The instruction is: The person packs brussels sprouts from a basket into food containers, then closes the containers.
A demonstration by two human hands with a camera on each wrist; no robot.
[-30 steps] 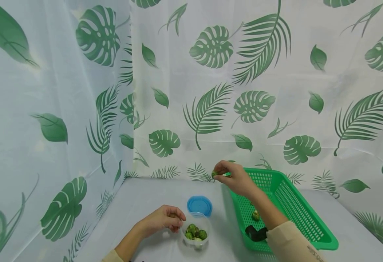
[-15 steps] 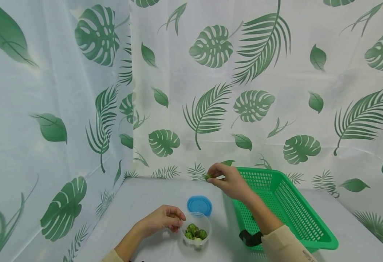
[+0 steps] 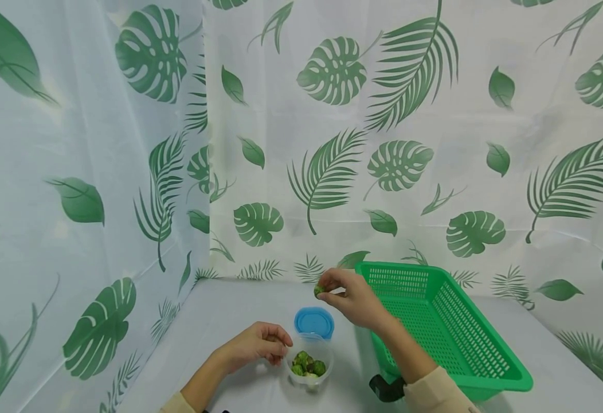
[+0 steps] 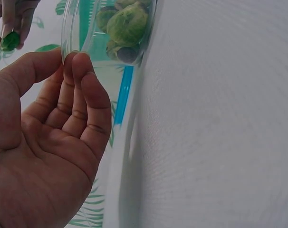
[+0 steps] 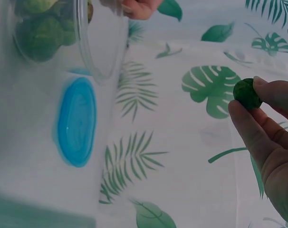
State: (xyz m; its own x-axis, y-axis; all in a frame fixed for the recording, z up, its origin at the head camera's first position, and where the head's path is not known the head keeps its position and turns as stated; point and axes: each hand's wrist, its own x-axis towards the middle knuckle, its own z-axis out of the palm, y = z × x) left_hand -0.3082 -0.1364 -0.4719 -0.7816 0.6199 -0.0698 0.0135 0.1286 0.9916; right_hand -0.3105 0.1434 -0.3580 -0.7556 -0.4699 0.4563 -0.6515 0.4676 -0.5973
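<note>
My right hand [image 3: 353, 295] pinches a small green Brussels sprout [image 5: 247, 93] between thumb and fingertips, in the air beyond the blue lid. My left hand [image 3: 260, 347] holds the rim of a clear plastic tub [image 3: 327, 367] at its left side, thumb and fingertips meeting at the edge in the left wrist view. Several Brussels sprouts [image 4: 128, 24] lie in the bottom of the tub. Just behind it, the round blue lid [image 3: 314, 322] lies flat on the table.
A green perforated basket [image 3: 487, 321] stands on the right, partly hidden by the right forearm. A black wrist device [image 3: 386, 389] sits by the right sleeve. Leaf-printed curtains [image 3: 301, 143] close off the back and left of the white table [image 3: 245, 298].
My right hand has moved left and slightly down with the sprout, away from above the basket's edge toward the lid. My left hand and the tub stay in place.
</note>
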